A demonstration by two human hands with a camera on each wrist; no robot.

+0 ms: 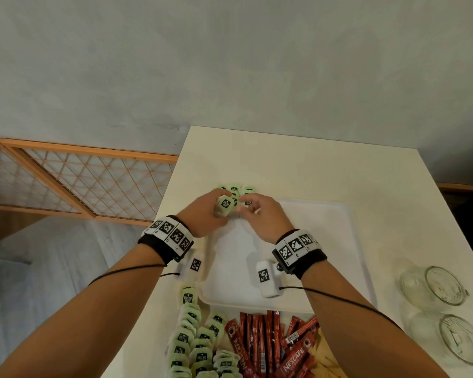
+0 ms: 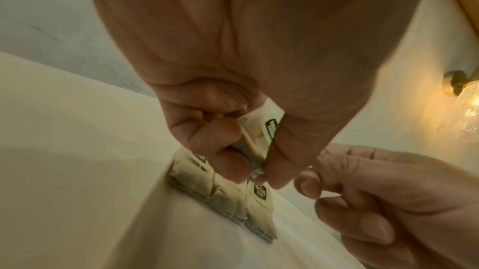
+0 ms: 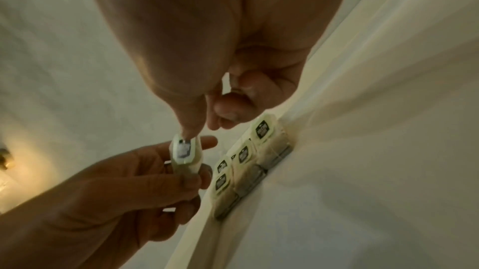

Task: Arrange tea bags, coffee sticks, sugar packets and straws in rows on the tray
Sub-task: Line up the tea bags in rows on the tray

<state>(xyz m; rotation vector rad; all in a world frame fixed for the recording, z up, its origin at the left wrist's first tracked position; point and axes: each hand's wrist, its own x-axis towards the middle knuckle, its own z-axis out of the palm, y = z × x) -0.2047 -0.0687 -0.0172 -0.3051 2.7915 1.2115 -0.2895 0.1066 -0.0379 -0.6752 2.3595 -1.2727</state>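
Closest to the camera, at the bottom of the head view, was the loose supply pile: green-tagged tea bags [image 1: 194,347] in messy columns, red coffee sticks [image 1: 268,347] fanned out just to their right, and a bit of pale yellow packets [image 1: 324,358] peeking out beside the right forearm. Above that, mid-frame, the white tray [image 1: 350,241] sat on the cream desk [image 1: 298,159]. Both hands were up at the tray's upper left corner. The left hand [image 1: 205,214] had its thumb and fingers curled around one tea bag [image 1: 224,204], pinching it, with the green tag facing up. The right hand [image 1: 260,214] was right next to it, fingers curled in; the right wrist view showed its thumb tip touching the top of that held bag's tag, but I couldn't tell if it was really gripping it. A few placed tea bags [image 3: 249,162] already lay flat in a short row against the tray's wall in that corner, tags up, just beyond the fingertips. Two clear glass jars [image 1: 445,287] lay on their sides at the lower right of the head view, well apart from the tray's contents.
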